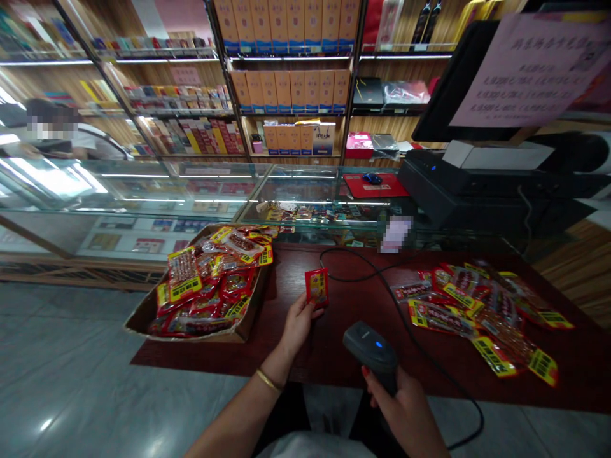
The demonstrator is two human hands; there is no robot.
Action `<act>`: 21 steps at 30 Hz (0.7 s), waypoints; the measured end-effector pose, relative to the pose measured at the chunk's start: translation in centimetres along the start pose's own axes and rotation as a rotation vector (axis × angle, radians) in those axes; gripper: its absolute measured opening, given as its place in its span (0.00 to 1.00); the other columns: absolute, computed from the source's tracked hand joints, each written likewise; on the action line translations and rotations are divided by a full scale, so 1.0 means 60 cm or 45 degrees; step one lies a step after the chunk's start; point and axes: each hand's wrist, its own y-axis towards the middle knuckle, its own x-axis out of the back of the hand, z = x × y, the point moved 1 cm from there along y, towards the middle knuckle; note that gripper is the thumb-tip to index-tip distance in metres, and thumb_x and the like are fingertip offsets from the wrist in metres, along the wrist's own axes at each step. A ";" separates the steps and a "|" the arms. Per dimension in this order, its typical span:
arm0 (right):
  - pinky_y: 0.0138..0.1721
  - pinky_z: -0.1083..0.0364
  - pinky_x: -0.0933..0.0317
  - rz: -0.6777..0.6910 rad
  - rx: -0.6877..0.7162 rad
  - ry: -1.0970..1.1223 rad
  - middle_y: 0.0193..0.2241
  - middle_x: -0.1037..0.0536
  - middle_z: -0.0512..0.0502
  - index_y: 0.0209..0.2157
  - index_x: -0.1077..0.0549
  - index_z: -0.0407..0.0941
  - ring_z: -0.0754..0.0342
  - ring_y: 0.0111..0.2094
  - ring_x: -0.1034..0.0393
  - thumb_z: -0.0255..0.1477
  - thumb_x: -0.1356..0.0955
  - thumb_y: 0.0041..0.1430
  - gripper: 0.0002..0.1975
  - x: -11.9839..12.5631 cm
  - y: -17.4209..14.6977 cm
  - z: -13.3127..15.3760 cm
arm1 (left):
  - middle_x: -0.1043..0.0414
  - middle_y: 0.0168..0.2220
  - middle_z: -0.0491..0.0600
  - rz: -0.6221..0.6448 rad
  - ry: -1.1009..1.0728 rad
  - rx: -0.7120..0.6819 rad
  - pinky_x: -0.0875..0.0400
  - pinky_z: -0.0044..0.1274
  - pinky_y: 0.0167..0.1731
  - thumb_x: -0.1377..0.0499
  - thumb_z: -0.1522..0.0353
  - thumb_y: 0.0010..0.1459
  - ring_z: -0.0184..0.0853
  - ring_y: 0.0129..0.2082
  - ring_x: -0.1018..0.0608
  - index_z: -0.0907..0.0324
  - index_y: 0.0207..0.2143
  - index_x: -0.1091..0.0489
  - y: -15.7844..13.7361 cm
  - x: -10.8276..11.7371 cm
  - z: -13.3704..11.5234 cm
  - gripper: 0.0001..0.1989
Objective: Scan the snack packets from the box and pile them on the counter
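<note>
Between the thumb and fingers of my left hand [300, 323] is a small red snack packet [317, 287], held up over the dark red tabletop [286, 356]. My right hand [403, 407] is wrapped round the grip of a dark grey barcode scanner [370, 346], which shows a blue light and points up and left toward the packet. Left of my left hand, a cardboard box [251, 324] is heaped with red and yellow snack packets [214, 267]. On the table at the right lies a loose pile of similar packets [477, 312].
The scanner's black cable [420, 346] loops across the table. Behind it stands a glass display counter [191, 191] bearing a red mouse pad [353, 186] and mouse. A monitor [443, 95] and dark cash drawer [458, 197] are at right. A person [90, 140] is at far left; stocked shelves line the back.
</note>
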 end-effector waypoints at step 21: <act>0.32 0.53 0.33 -0.065 -0.075 -0.069 0.19 0.19 0.47 0.31 0.23 0.47 0.45 0.24 0.21 0.51 0.34 0.62 0.22 0.009 0.000 -0.011 | 0.20 0.49 0.60 -0.054 0.044 -0.025 0.21 0.41 0.48 0.29 0.57 0.49 0.50 0.46 0.17 0.64 0.48 0.23 0.007 0.004 0.009 0.27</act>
